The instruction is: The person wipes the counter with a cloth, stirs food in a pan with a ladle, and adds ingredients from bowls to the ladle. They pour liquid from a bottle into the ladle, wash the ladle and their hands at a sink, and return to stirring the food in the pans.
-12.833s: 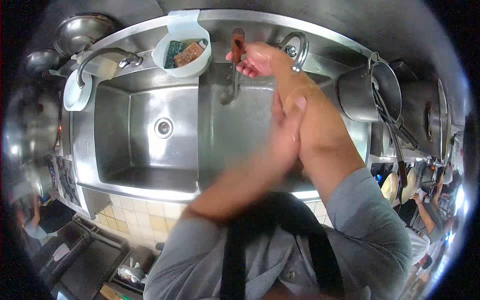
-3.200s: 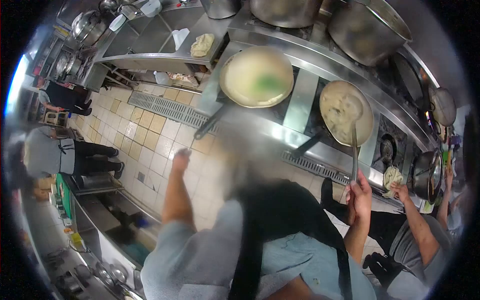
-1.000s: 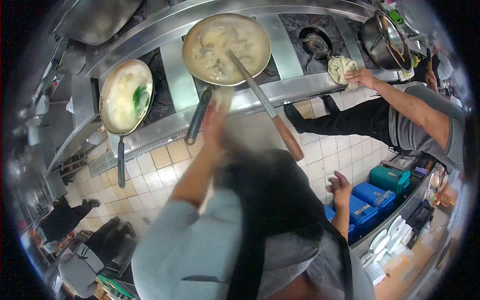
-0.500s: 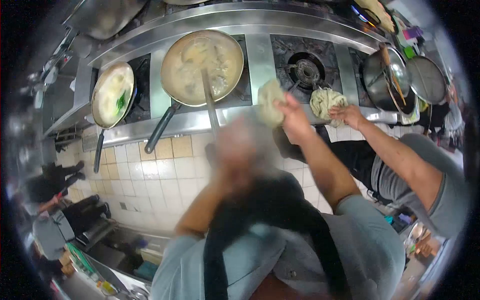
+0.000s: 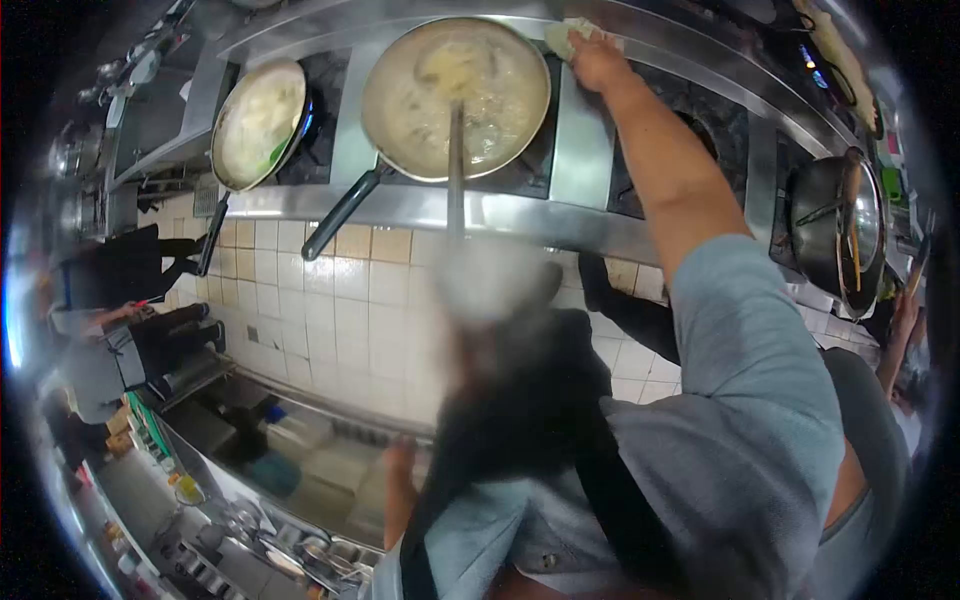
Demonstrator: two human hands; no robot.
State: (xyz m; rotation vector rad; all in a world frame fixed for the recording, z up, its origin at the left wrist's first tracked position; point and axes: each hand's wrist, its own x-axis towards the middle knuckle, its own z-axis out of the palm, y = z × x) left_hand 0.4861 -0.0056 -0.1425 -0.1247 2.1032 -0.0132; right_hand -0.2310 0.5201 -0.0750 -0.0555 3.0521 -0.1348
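Note:
My right hand (image 5: 598,62) reaches far across the stove and presses a pale, crumpled cloth (image 5: 560,40) onto the steel near the back ledge. Left of it, a large frying pan (image 5: 375,100) holds cloudy, bubbling liquid. A ladle (image 5: 456,150) rests in that liquid, its long handle pointing back toward me into a blurred patch. Low beside my body, my left hand (image 5: 400,458) shows small and smeared, its fingers indistinct.
A smaller pan (image 5: 255,125) with whitish food and something green sits over a blue flame at left. At right is a dark pot (image 5: 825,215) with a wooden utensil. Black pan handles (image 5: 340,215) jut past the stove edge. Other people (image 5: 100,350) stand at left; another stands beside me at right.
My right hand has moved with the cloth from the stove's front to its back. My left arm has dropped toward my side. The co-worker's hand with a cloth is out of sight.

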